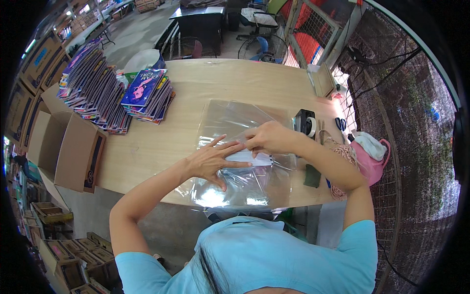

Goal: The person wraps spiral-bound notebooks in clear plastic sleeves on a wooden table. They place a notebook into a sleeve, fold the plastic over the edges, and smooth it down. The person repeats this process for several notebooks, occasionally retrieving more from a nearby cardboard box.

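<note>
Clear plastic film (235,117) lies spread over the middle of the wooden table, with creases and bright reflections. On it sits a white block (249,157) that looks like paper edges, ridged at its right end and partly covered by film and fingers. My left hand (213,160) rests flat on the film and the block's left side, fingers spread and thumb out, gripping nothing. Just above the block, my right hand (268,138) has its fingers curled in a pinch on the film. Its fingertips nearly meet those of my left hand.
Tall stacks of spiral notebooks (93,88) and a shorter stack (143,93) stand at the table's left. An open cardboard box (73,152) is beside them. At right are a tape dispenser (304,121), scissors (340,124), a twine bundle (342,152) and a pink bag (369,161).
</note>
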The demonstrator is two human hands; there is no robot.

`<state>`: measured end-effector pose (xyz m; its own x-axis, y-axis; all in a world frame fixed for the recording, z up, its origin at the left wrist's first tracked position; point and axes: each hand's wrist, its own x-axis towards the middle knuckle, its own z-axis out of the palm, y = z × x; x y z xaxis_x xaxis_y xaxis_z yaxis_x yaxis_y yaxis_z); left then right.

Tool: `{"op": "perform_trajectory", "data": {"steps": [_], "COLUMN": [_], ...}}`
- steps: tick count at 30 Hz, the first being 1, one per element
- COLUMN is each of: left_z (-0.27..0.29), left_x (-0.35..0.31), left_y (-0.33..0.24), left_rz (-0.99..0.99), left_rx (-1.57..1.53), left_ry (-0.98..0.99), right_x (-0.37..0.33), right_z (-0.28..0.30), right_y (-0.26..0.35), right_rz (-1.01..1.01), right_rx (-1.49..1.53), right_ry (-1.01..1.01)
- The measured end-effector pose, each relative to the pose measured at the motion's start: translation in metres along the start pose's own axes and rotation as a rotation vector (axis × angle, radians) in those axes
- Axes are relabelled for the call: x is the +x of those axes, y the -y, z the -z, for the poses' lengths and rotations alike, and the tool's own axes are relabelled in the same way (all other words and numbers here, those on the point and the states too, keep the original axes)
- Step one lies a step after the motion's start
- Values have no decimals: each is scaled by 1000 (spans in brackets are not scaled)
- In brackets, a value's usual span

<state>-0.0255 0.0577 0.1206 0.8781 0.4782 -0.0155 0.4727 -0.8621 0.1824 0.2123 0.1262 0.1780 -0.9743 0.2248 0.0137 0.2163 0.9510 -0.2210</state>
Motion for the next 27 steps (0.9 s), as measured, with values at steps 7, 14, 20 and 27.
{"op": "perform_trajectory", "data": {"steps": [7,14,20,27], "left_z": [-4,-6,-28,-36], "left_x": [4,1,-26,-10], "left_y": [4,0,-8,13], "left_rz": [-30,-44,209,88], "left_rx": [-29,27,-121,67], "left_ry": [35,-71,-537,-252], "right_x": [19,9,18,24], "right_z": [-37,-90,-84,-122], "right_y": [9,7,4,-37], "right_rz": [-39,-508,-708,-889], "right_rx": [-145,484,428,349], "right_ry": [-248,-594,-404,-409]}}
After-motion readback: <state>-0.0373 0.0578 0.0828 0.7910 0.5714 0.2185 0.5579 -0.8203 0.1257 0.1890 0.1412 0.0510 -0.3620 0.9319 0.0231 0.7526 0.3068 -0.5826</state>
